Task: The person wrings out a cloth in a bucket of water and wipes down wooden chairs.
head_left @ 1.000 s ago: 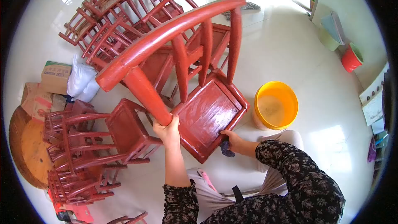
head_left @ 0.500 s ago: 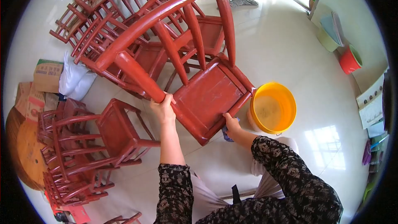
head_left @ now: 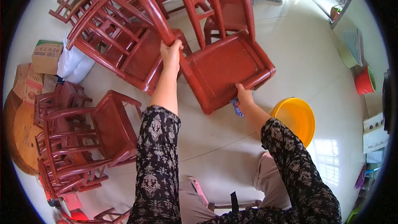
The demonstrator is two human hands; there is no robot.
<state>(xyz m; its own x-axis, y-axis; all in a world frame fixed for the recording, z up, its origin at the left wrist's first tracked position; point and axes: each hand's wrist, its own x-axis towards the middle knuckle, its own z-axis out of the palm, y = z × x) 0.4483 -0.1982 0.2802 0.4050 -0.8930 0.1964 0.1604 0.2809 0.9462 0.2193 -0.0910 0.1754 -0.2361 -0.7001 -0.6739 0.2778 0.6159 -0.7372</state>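
A red wooden chair (head_left: 226, 68) is held out in front of me, its seat facing up and its backrest toward the top of the view. My left hand (head_left: 171, 54) is closed round a backrest post on its left side. At the seat's near edge, my right hand (head_left: 244, 96) grips the rim with the thumb on top. A blue cloth (head_left: 237, 107) hangs beneath that hand, against the seat's underside; the fingers there are mostly hidden. Just right of my right forearm stands a yellow bucket (head_left: 296, 118).
More red chairs (head_left: 141, 56) crowd the upper left, and stacked ones (head_left: 112, 128) stand at left. Beside them are cardboard boxes (head_left: 46, 56), a white bag (head_left: 74, 64) and a round wooden board (head_left: 25, 135). A red bucket (head_left: 365, 81) is by the right wall.
Both hands have moved the chair up and away from me, closer to the other chairs. The cloth went along beneath my right hand, and the view has shifted.
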